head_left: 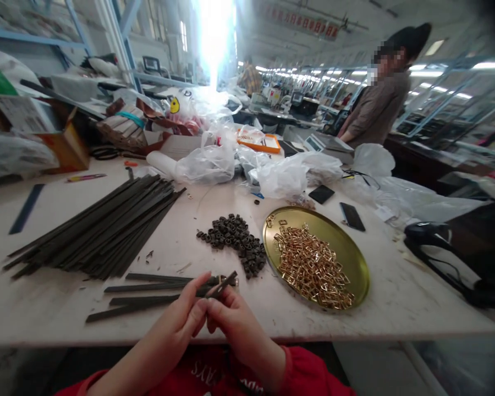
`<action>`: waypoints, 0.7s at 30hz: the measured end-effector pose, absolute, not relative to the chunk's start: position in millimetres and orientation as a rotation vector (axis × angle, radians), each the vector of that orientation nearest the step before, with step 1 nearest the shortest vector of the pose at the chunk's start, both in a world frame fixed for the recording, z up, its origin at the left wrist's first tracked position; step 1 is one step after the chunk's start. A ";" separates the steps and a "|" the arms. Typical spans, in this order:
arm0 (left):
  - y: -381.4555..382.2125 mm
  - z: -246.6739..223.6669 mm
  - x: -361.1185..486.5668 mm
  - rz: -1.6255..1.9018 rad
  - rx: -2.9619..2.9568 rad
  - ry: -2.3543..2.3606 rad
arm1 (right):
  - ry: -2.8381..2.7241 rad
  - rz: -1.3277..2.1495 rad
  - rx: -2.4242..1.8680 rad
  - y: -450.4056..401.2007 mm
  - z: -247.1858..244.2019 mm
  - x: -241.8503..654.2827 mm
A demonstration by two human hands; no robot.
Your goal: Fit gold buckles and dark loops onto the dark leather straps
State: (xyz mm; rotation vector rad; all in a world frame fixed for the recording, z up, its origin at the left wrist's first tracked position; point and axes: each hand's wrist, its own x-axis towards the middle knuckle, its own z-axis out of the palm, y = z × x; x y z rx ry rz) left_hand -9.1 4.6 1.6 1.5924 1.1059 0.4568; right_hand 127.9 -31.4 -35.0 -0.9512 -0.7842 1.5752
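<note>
Pinching a dark strap (pixel 223 285) between thumbs and fingers, the left hand (pixel 188 312) and right hand (pixel 236 316) meet near its tip, over the table (pixel 297 329); a grip close to the end should limit twisting. The round golden tray (pixel 348 239) at right holds heaped metal buckles (pixel 313 267); dark loops (pixel 231 234) lie loose beside it, and an orange tray (pixel 271 144) sits farther back.

"What's the tray (pixel 358 264) made of?"
"Glossy, smooth, gold-toned metal; the buckles (pixel 313 267) on it are shiny metal too."
"And the strips (pixel 107 225)?"
"Dark and matt, like the loops (pixel 229 234) and the strip (pixel 226 284) in my fingers (pixel 196 313). The bags (pixel 208 166) are crinkled, glossy plastic; my sleeve (pixel 311 374), matt red cloth."
</note>
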 end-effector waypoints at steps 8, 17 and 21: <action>24.9 -14.3 -11.1 0.469 1.437 1.105 | -1.594 0.628 -1.940 15.2 -24.0 248.3; 31.8 -29.0 -0.3 0.395 1.340 1.060 | -1.532 0.452 -2.171 85.8 -31.8 331.1; 32.7 -14.3 -0.2 0.374 1.368 1.095 | -1.524 0.566 -2.003 70.3 -20.2 309.7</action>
